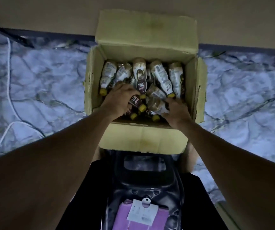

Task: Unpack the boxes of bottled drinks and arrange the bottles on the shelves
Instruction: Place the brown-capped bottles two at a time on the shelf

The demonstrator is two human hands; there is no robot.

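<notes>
— Pink packet (pixel 140 220) with a white hang tag (pixel 142 211) sits at the bottom edge, lying on a black plastic stool (pixel 150 178). The tag's print is too small to read. How far along are we?

— Barely started, I'd judge. The cardboard box (pixel 143 140) in mid-frame stands open, flaps out, on the marbled floor (pixel 42 83). It looks close to full of yellow-capped bottles (pixel 160 75) lying in a jumble, caps toward the lower frame. No shelves are in view, so nothing is shelved that I can see.

— Hands?

— Both are inside the box. The left hand (pixel 120 100) has its grip curled over a brown-labelled bottle (pixel 136 103) at the box's lower left. The right hand (pixel 176 112) lies against a pale bottle (pixel 156 105) at lower right; whether that grip has closed, I can't tell.

— Any writing?

— The middle bottle (pixel 139 70) has a dark label that reads like "78c". Other print is blurred.

— What's left?

— Lifting out every bottle and shelving them. A white cable (pixel 9 68) trails down the left.
</notes>
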